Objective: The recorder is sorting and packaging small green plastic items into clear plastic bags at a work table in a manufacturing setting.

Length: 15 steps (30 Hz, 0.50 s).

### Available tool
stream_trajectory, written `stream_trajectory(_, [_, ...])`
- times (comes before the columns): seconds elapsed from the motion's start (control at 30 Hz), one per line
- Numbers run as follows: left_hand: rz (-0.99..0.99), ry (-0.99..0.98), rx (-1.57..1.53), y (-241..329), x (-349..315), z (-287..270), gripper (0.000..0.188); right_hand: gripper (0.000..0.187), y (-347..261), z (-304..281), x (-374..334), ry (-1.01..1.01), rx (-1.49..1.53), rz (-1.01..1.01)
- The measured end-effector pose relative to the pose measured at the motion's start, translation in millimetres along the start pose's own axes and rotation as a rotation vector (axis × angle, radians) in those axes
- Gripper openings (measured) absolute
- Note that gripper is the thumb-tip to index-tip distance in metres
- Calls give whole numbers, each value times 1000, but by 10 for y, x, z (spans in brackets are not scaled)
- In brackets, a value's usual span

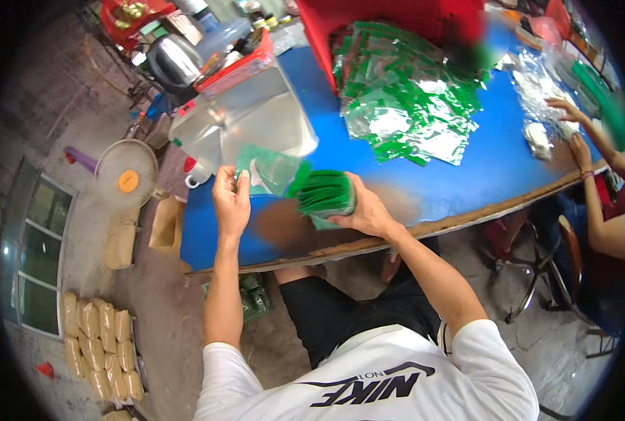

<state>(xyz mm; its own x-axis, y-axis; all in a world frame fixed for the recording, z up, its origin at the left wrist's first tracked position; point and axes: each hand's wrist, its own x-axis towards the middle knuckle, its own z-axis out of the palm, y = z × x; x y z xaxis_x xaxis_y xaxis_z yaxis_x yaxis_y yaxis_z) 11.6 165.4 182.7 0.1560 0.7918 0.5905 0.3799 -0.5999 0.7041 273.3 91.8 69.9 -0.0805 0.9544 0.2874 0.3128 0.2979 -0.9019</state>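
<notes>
My left hand (232, 202) is closed in a pinch on the edge of a flat, see-through green plastic bag (270, 172) with a pale patch on it. My right hand (368, 210) is wrapped round a thick stack of green-edged plastic bags (328, 192), just above the blue tabletop. The stack's edges fan out toward the left hand, close beside the single bag. Whether the bag touches the stack I cannot tell. Farther back lies a large heap of green and clear plastic packets (414, 102), spilling from a red bin (317, 31).
A metal tray (284, 105) stands behind my left hand, with a white cup (198, 175) beside it. A kettle (174, 62) is at the back left. On the right, another person's hands (579, 149) work near clear bags (537, 91). The blue table (214, 245) ends before my lap.
</notes>
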Motion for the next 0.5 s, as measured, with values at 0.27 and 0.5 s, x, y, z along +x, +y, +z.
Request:
stream_trajectory(0.27, [-372,267,-450,-726,-514,-270,25,67,144,28,65,217,389,-44])
stream_trajectory(0.5, [-408,358,-673,-625,-763,11,33,60,85,-12,-55,90,716,277])
